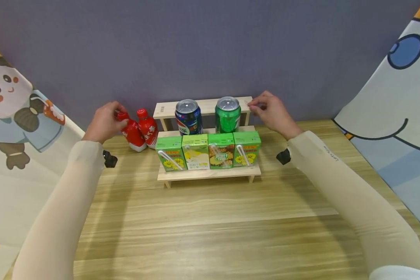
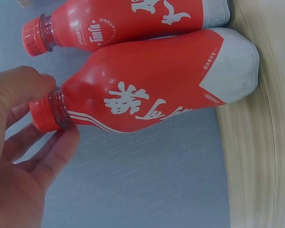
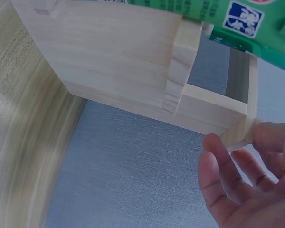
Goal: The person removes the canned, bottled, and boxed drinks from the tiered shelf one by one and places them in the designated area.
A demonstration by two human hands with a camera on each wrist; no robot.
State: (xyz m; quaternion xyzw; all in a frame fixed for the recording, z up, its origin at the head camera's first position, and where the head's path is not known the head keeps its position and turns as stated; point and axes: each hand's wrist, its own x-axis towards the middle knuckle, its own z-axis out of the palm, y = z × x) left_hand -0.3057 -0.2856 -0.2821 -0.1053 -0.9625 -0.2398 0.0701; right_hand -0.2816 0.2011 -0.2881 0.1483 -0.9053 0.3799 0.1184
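My left hand [image 1: 105,121] is at a red plastic bottle [image 1: 132,134] standing left of the wooden tiered rack [image 1: 210,175]. In the left wrist view thumb and fingers pinch this bottle [image 2: 152,90] around its red cap and neck. A second red bottle [image 1: 148,130] stands right beside it, touching or nearly so. At the far right end of the rack's top board is my right hand [image 1: 274,116]. The right wrist view has its thumb and fingers pinching the corner of the wooden frame [image 3: 240,133].
On the rack's middle tier stand a dark blue Pepsi can [image 1: 189,118] and a green can [image 1: 227,116]. Several juice boxes with straws [image 1: 196,153] line the front tier. A grey wall [image 1: 203,50] rises behind the wood-grain table [image 1: 210,233].
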